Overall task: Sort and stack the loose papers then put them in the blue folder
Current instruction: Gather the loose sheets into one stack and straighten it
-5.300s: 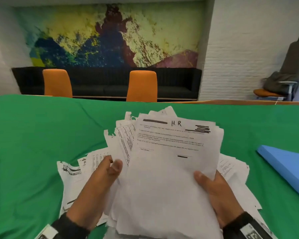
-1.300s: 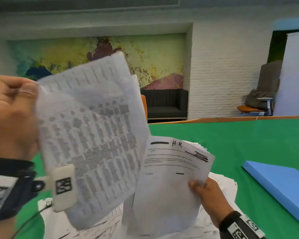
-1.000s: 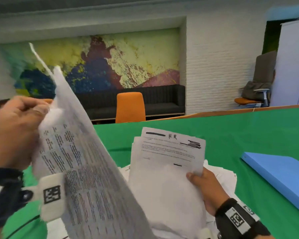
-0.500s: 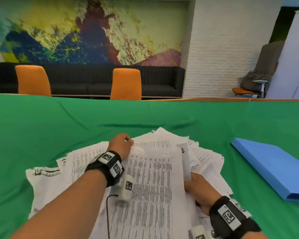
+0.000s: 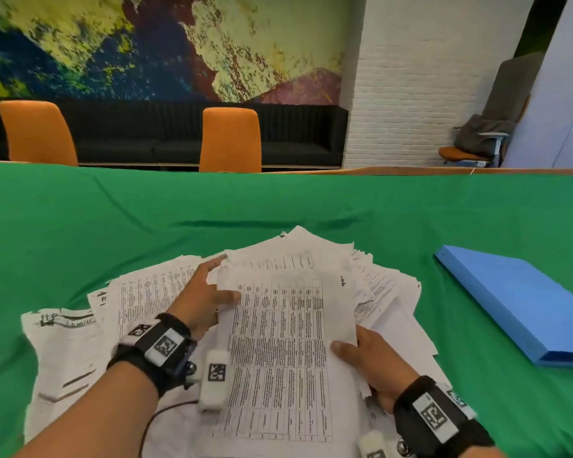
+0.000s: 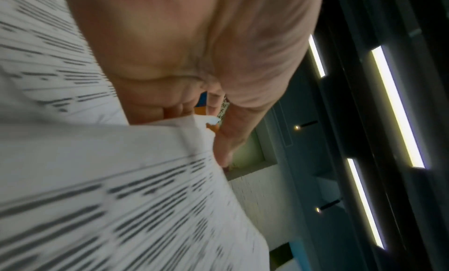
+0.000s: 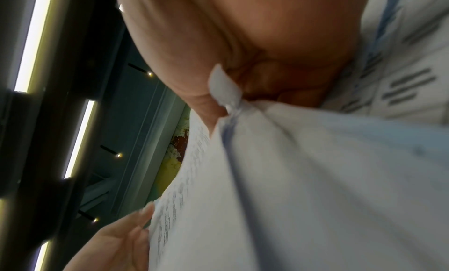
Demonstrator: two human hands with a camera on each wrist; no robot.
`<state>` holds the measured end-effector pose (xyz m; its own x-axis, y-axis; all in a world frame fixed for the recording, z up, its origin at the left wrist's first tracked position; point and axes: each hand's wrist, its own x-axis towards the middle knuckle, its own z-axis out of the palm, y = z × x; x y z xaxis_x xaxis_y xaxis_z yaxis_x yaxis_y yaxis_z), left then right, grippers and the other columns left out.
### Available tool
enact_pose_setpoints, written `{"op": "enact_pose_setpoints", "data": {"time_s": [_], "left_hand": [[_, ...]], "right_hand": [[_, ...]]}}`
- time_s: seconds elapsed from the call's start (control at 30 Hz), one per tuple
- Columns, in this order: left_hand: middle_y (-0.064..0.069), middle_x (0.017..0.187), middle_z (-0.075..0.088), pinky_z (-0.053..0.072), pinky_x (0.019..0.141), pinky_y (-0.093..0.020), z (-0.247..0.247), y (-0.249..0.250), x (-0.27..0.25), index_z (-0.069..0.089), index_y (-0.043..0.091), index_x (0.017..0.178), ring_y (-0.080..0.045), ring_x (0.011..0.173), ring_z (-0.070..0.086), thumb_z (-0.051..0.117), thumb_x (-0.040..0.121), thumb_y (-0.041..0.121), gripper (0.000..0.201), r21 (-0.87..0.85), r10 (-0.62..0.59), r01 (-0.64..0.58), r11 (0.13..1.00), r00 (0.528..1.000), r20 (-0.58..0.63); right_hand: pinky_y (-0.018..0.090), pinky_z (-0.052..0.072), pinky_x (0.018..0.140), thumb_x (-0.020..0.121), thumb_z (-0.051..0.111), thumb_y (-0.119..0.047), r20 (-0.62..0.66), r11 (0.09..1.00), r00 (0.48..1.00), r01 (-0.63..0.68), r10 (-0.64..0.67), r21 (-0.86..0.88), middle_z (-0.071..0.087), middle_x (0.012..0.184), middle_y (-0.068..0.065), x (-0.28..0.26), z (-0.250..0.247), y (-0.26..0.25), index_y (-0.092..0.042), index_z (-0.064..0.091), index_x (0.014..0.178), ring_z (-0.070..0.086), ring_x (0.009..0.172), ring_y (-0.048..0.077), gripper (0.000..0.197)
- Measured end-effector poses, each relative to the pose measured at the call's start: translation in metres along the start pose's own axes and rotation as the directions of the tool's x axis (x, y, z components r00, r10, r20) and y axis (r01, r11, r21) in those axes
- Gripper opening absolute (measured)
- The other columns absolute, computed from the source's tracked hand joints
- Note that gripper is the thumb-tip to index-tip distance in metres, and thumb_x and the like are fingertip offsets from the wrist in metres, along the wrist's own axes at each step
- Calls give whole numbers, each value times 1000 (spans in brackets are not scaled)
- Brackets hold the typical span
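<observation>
Sorting step: left hand [image 5: 201, 300] and right hand [image 5: 368, 361] pinch the tabulated sheet [image 5: 278, 352] atop the paper pile [image 5: 384, 292]; next, squaring edges. Blue folder [image 5: 516, 302] closed at three o'clock.

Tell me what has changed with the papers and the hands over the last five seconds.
The left hand lifted a table-printed sheet high, then brought it down onto the bundle the right hand holds, covering the "H.R" letter that was on top. That bundle has dropped from in front of the face down to the paper pile. Now both hands grip the sheet's edges. The blue folder stays closed on the green cloth.
</observation>
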<state>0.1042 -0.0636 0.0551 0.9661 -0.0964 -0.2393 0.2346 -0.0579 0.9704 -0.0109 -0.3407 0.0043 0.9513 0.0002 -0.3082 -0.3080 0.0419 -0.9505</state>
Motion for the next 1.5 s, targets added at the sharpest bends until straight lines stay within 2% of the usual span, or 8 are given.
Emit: {"op": "enact_pose_setpoints", "data": {"time_s": [0.23,0.47,0.67,0.8,0.93,1.1,1.3,1.5], "left_hand": [[-4,109,67,51,81,-36,1,-10,-16,45,41,139,-21,98,67,65,96,10,57,138,197,-187,973,979,-60],[-12,144,54,47,106,-51,21,-24,-5,35,47,140,-39,123,58,55,101,19,52,411,213,-169,896,975,-65],[3,140,48,48,103,-51,15,-21,-32,23,33,156,-23,121,55,82,77,45,99,198,314,-295,935,947,-70],[-10,119,71,56,92,-59,8,-5,-61,53,24,132,-34,106,71,89,61,54,85,-36,310,-308,951,945,109],[1,95,68,58,71,-18,33,23,-87,58,17,116,-11,87,70,66,95,22,23,215,627,-594,775,767,-139],[33,108,64,50,81,-6,56,39,-117,47,22,135,12,102,63,68,93,30,48,152,784,-779,608,559,-270],[20,127,62,54,102,-37,32,-27,-119,38,41,139,4,115,62,72,78,66,74,288,477,-470,834,878,51],[8,130,63,50,93,-34,-38,-21,-104,46,33,141,-12,112,61,45,84,79,73,588,195,-184,788,980,46]], "right_hand": [[55,53,99,99,61,-23,44,998,998,-40,37,57,74,117,16,2,-1,-1,-9,65,125,71,107,37,29],[55,54,98,99,56,-1,31,1000,999,-19,20,-18,75,117,13,0,1,1,-9,63,128,73,106,33,31],[56,56,93,99,52,0,-14,994,995,104,-103,39,75,116,12,-20,-2,-29,-14,58,130,73,104,35,34],[54,57,93,100,49,-1,-36,956,958,287,-285,60,75,117,5,-37,0,-70,-21,62,126,71,107,33,35],[40,58,90,104,48,-11,-137,759,756,594,-640,-266,72,113,-7,-55,27,-94,-35,60,122,69,105,16,32],[7,46,78,103,50,-28,-122,435,430,774,-895,-460,63,106,-18,-89,59,-98,-43,54,118,61,96,-2,21],[19,60,69,68,71,-70,-117,809,832,480,-543,-340,76,105,-18,-66,30,-35,-24,69,112,72,88,-1,64],[17,56,47,96,60,-8,-322,924,867,344,-381,-166,80,83,-3,-32,-24,-27,-9,69,99,73,60,7,10]]}}
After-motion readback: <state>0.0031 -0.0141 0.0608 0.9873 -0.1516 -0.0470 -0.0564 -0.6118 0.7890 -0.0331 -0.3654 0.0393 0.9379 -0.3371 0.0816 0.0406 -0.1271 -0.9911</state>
